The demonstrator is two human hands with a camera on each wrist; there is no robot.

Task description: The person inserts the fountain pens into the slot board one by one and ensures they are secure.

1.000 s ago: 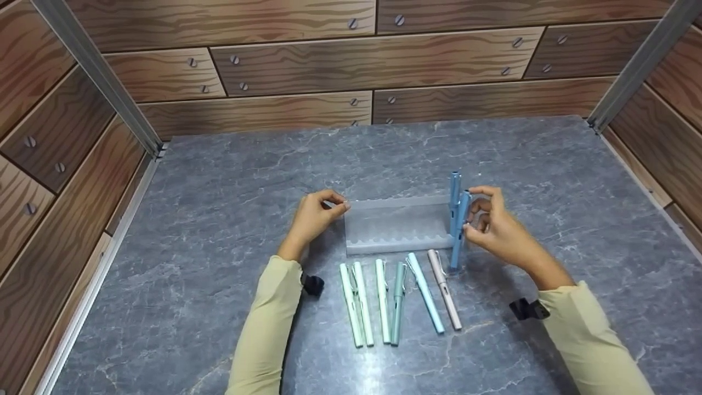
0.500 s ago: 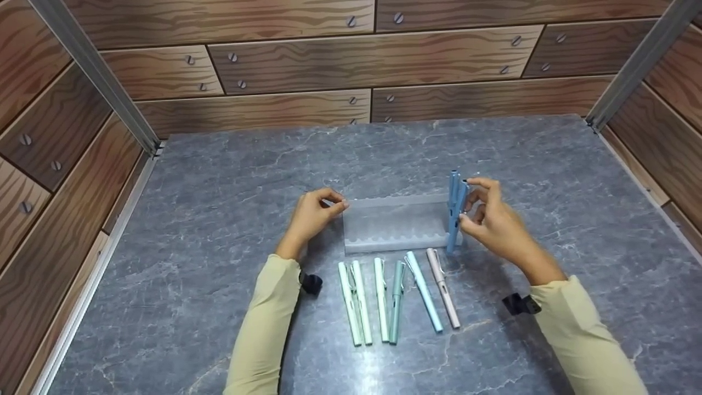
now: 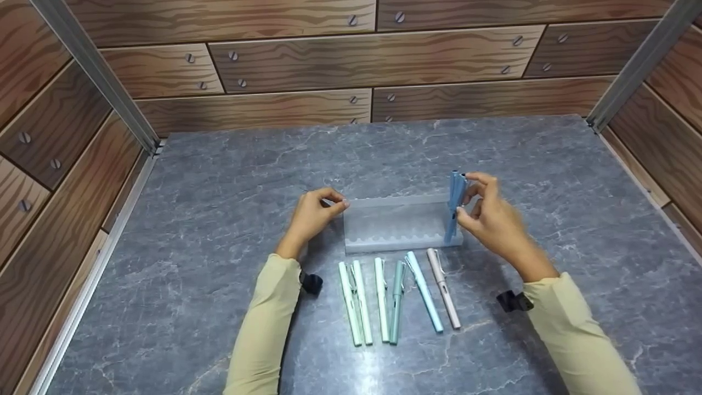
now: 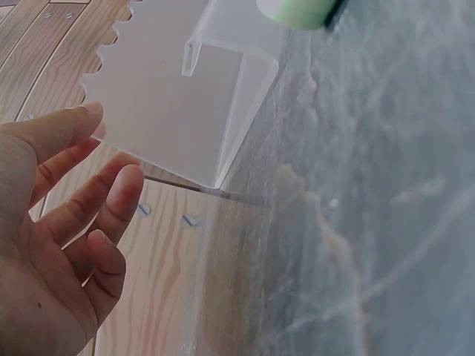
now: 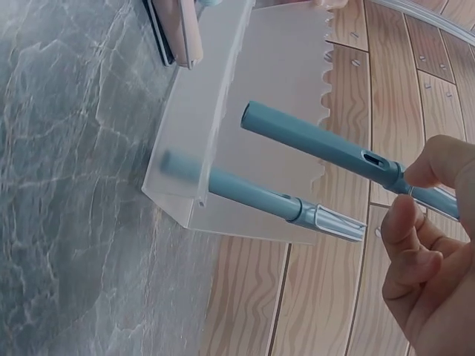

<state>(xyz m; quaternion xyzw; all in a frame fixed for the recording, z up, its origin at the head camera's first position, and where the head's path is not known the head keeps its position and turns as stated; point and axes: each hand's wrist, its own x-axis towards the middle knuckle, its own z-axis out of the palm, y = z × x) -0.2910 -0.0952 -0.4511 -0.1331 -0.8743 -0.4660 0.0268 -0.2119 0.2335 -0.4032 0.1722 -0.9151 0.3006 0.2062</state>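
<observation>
A frosted clear pen stand (image 3: 395, 219) with scalloped edges stands on the table. My left hand (image 3: 315, 216) pinches its upper left corner between thumb and fingers; in the left wrist view the thumb overlaps the sheet's edge (image 4: 148, 104). My right hand (image 3: 491, 216) pinches a blue pen (image 5: 319, 144) near its clip end, tilted over the stand's right end. Beside it, a second blue pen (image 5: 256, 196) leans in the stand's last place, its lower end behind the front lip. In the head view the two blue pens overlap.
In front of the stand lie two pale green pens (image 3: 351, 304) side by side, another pale green pen (image 3: 381, 302), a dark green pen (image 3: 396, 304), a light blue pen (image 3: 425, 293) and a greyish pink pen (image 3: 444, 291). Wood-patterned panels (image 3: 307, 66) wall the table's back and sides.
My right hand has moved the held blue pen up and left, from in front of the stand's right end to over its lip, next to the standing pen. My left hand stays at the corner.
</observation>
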